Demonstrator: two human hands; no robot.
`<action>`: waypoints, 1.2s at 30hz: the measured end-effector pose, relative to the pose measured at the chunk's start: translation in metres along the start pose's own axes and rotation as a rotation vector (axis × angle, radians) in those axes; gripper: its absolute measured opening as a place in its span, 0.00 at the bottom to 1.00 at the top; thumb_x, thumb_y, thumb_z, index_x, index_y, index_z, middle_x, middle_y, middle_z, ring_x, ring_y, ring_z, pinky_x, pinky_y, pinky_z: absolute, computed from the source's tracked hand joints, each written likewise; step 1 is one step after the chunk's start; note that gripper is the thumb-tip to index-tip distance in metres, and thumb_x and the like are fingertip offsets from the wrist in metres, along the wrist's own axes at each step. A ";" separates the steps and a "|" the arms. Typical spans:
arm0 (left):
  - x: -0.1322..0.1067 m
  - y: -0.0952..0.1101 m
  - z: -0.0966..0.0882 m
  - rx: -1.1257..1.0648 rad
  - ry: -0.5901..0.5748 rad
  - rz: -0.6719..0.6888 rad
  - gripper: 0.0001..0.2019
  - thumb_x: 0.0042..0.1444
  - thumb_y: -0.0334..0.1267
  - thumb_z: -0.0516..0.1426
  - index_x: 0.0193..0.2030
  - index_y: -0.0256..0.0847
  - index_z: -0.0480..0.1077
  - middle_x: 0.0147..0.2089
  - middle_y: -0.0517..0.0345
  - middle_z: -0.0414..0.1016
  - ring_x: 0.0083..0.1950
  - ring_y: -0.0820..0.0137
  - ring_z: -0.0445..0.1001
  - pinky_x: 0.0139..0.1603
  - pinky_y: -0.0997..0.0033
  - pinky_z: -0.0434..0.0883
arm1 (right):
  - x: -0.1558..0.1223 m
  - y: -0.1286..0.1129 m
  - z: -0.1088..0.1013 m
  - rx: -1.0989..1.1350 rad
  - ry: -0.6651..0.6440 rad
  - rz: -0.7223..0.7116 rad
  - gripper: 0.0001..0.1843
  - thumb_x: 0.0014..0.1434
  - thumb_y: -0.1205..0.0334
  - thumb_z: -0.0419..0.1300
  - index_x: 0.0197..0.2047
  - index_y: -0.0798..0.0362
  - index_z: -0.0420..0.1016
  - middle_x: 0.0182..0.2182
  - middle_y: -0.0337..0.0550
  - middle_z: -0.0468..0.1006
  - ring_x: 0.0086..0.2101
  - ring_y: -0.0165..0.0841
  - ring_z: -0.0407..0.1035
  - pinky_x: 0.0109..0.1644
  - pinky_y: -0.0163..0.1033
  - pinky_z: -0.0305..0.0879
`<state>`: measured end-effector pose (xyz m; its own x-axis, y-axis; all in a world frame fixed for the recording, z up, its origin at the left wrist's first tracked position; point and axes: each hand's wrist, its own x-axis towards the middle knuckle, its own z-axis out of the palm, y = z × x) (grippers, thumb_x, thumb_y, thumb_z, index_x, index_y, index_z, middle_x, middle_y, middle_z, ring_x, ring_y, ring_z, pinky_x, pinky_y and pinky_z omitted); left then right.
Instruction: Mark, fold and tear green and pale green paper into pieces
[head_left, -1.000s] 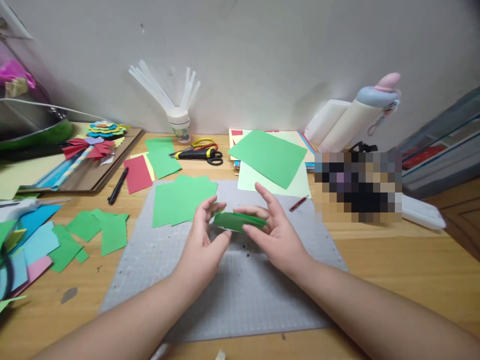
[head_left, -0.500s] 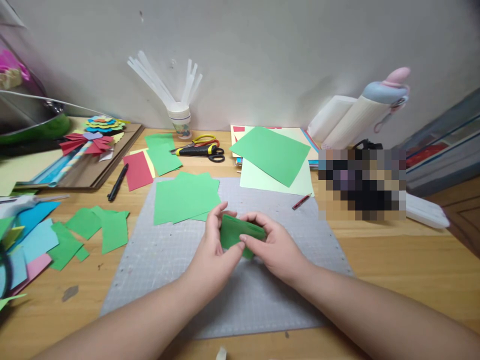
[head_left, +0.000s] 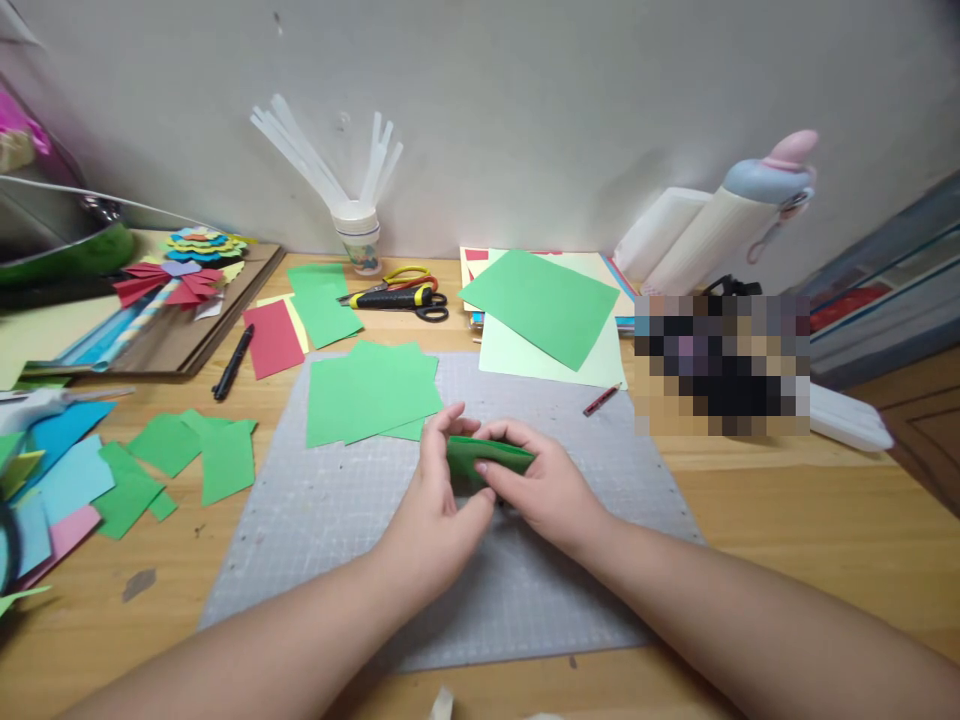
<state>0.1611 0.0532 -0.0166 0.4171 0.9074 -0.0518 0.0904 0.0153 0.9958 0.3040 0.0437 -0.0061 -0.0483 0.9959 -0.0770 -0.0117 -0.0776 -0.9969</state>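
Note:
Above the grey cutting mat [head_left: 300, 570] I hold a small stack of green paper [head_left: 466, 457] with its layered top edge facing up. My left hand [head_left: 439, 475] is closed around the left end, thumb near the lower edge. The right end is pinched by my right hand [head_left: 544, 475], its thumb lying across the near face. Fingers behind the paper are partly hidden. Just beyond my hands, larger green sheets [head_left: 371, 395] overlap on the mat.
Green scraps [head_left: 229, 460] and a black pen [head_left: 234, 362] lie left. Scissors and a yellow-black cutter [head_left: 394, 298] rest behind, near a paper cup [head_left: 358, 240] of white sticks. A pencil stub [head_left: 601, 400] is on the right, before a paper pile [head_left: 544, 305]. A bottle [head_left: 731, 220] leans against the wall.
The green paper has tilted, so its near face looks narrower and its top edge shows more. My left hand has shifted slightly right around it.

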 end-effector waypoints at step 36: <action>0.153 0.042 -0.167 1.363 -0.297 -0.082 0.42 0.34 0.61 0.65 0.57 0.44 0.67 0.58 0.42 0.71 0.62 0.42 0.62 0.59 0.44 0.54 | 0.023 0.000 -0.038 -0.258 0.053 0.123 0.18 0.52 0.55 0.63 0.46 0.48 0.72 0.37 0.40 0.78 0.32 0.36 0.73 0.35 0.41 0.69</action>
<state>0.0781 0.2631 0.0300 0.5258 0.7994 -0.2906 0.8499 -0.5075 0.1415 0.3408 0.0684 -0.0082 0.0191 0.9813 -0.1916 0.2456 -0.1903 -0.9505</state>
